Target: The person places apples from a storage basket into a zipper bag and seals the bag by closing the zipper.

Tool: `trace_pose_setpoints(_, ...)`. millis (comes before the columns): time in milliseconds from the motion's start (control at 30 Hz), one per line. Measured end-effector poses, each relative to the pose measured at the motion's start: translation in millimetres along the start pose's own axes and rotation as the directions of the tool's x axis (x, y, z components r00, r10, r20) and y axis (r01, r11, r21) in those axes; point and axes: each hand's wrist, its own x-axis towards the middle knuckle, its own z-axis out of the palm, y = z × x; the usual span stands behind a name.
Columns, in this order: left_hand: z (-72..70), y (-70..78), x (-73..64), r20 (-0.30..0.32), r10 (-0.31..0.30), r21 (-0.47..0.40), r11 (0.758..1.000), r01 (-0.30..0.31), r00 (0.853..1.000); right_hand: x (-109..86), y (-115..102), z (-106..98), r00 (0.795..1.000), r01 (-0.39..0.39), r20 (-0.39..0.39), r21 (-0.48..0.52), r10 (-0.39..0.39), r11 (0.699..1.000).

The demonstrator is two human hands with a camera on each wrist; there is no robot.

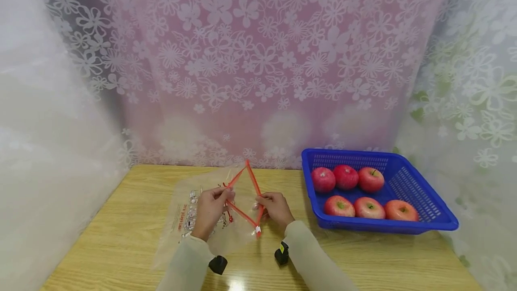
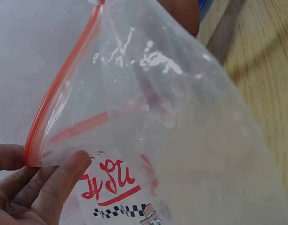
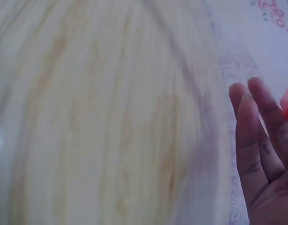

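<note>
A clear zip bag (image 1: 238,237) with an orange-red zip edge and printed cartoon figures is stretched between both hands, its mouth spread into a diamond. My left hand (image 1: 211,210) pinches one side of the zip edge between thumb and fingers; the left wrist view shows this pinch on the bag (image 2: 190,136) close up, with red lettering beneath. On the opposite side my right hand (image 1: 276,208) pinches the zip edge. In the right wrist view several fingers of the right hand (image 3: 270,150) extend, with a bit of the red edge beside them. A white slider sits at the bag's near corner.
A blue plastic basket (image 1: 383,227) at the right of the wooden table (image 1: 105,232) holds several red apples (image 1: 369,209), in two rows. Behind the table hangs a pink floral curtain (image 1: 262,66), with pale sheets at both sides. Black wrist cameras (image 1: 218,264) are strapped to both sleeves.
</note>
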Motion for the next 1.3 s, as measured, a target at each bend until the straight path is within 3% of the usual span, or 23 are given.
trace_pose_setpoints(200,2.4,-7.7,1.0,0.013,0.008,-0.016,1.0,-0.007,1.0,-4.7,-1.9,-4.1,1.0,0.02,0.011,0.021,-0.02,1.0)
trace_pose_setpoints(467,1.1,-10.3,1.0,0.026,0.001,-0.036,0.999,0.0,1.0,-9.9,-9.2,-5.3,0.999,-0.012,-0.038,0.003,0.012,1.0)
trace_pose_setpoints(933,2.1,-15.2,2.4,0.023,0.001,-0.036,0.999,0.0,1.0,-19.8,-10.3,-7.4,0.986,0.101,-0.117,-0.138,-0.118,0.985)
trace_pose_setpoints(1300,0.4,-18.7,2.6,0.012,-0.029,-0.013,0.999,0.03,1.0,-46.0,-25.8,-14.5,0.977,0.155,-0.13,-0.125,-0.171,0.98)
